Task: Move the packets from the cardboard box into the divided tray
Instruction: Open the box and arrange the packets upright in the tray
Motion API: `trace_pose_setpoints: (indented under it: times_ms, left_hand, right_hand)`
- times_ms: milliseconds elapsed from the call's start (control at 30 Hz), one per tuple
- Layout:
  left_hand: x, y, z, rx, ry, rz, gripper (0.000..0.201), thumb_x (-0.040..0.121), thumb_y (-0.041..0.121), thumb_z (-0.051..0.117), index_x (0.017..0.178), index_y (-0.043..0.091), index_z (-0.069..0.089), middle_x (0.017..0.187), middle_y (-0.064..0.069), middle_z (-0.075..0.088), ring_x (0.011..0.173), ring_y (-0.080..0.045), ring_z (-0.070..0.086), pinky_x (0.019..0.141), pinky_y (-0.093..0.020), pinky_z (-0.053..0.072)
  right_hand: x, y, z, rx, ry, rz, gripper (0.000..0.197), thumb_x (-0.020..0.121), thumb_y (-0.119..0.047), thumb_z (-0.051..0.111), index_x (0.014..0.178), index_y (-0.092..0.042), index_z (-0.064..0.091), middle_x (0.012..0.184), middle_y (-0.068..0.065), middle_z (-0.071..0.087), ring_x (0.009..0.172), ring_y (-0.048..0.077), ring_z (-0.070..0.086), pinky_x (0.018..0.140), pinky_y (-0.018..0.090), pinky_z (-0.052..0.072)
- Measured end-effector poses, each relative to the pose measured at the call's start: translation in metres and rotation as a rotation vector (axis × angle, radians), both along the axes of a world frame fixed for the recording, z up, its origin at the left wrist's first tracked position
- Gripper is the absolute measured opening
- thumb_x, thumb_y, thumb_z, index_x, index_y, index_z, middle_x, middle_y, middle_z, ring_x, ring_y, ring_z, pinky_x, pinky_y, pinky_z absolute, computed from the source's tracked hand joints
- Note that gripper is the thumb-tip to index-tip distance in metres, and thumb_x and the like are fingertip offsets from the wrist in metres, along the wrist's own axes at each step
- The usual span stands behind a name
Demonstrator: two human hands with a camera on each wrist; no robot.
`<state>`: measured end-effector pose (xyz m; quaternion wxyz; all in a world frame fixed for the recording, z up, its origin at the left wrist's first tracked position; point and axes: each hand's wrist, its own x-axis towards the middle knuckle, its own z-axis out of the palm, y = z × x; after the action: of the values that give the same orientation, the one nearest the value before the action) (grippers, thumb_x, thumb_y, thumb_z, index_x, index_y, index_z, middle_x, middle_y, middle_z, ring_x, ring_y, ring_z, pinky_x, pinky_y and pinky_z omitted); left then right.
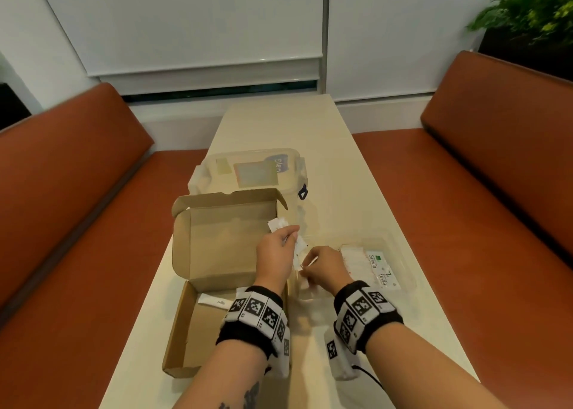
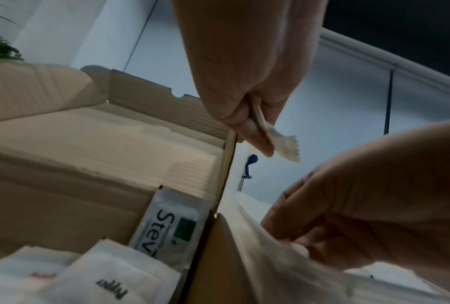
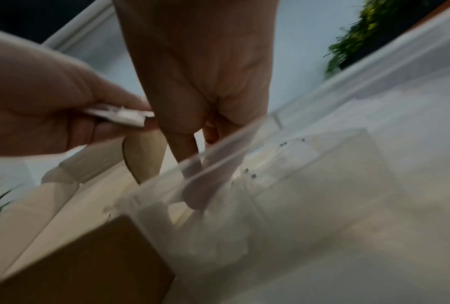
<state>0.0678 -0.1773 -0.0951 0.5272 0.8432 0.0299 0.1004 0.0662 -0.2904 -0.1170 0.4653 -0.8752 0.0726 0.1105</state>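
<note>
The brown cardboard box (image 1: 217, 247) sits open, white packets (image 1: 214, 300) inside. Right of it, touching, the clear divided tray (image 1: 400, 247) holds more packets.

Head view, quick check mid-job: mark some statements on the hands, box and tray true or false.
1. The left hand pinches white packets. True.
2. The cardboard box is shut. False: its lid stands open.
3. Stevia packets lie in the clear divided tray. True.
4. The cardboard box is emptied. False: a white sugar packet still lies inside, and the left wrist view shows more.
5. The right hand rests on the clear lid. False: it is at the tray's near-left corner.
</note>
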Motion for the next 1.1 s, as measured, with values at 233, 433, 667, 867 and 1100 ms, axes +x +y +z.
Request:
trace_pose_setpoints:
  times_ms: [233,433,667,867,1100]
  left_hand:
    - [-0.001,0.003,0.000,-0.028,-0.027,-0.003,0.023,0.095,0.016,0.055,0.112,0.016,0.070,0.110,0.000,0.070,0.097,-0.002,0.057,0.088,-0.014,0.042]
    - [-0.001,0.000,0.001,-0.049,-0.019,-0.024,0.023,0.094,0.015,0.055,0.111,0.015,0.071,0.106,0.001,0.070,0.099,-0.006,0.059,0.092,-0.021,0.046]
    - [-0.001,-0.004,-0.002,-0.245,0.132,-0.090,0.037,0.093,0.000,0.043,0.116,0.014,0.068,0.078,0.002,0.057,0.076,-0.015,0.047,0.067,-0.022,0.042]
    - [-0.006,-0.008,0.000,-0.231,0.133,-0.152,0.037,0.093,0.002,0.045,0.114,0.023,0.067,0.088,0.019,0.060,0.065,0.003,0.052,0.065,-0.020,0.048]
    - [-0.013,-0.029,-0.001,-0.278,0.145,-0.132,0.039,0.094,0.006,0.049,0.126,0.027,0.059,0.109,0.015,0.056,0.080,0.005,0.054,0.089,-0.034,0.052]
  right_hand:
    - [0.006,0.003,0.002,-0.304,-0.053,0.186,0.021,0.079,-0.013,0.072,0.099,-0.008,0.067,0.102,0.009,0.067,0.092,0.020,0.062,0.079,0.025,0.046]
    - [0.009,-0.007,-0.002,-0.575,-0.123,0.339,0.051,0.075,-0.030,0.077,0.123,-0.023,0.060,0.122,0.005,0.055,0.113,0.023,0.053,0.095,0.032,0.043]
    - [0.007,-0.015,-0.002,-0.289,-0.189,0.152,0.029,0.085,-0.018,0.064,0.114,-0.013,0.063,0.109,0.005,0.063,0.101,0.021,0.059,0.082,0.028,0.044]
    - [0.007,-0.033,0.024,0.338,-0.206,-0.111,0.015,0.092,-0.022,0.059,0.088,-0.010,0.067,0.075,0.002,0.065,0.058,0.011,0.060,0.054,0.016,0.049]
    - [0.003,-0.058,0.030,0.403,-0.107,-0.046,0.014,0.078,-0.007,0.075,0.090,-0.005,0.068,0.076,0.007,0.068,0.062,0.012,0.062,0.062,0.017,0.051]
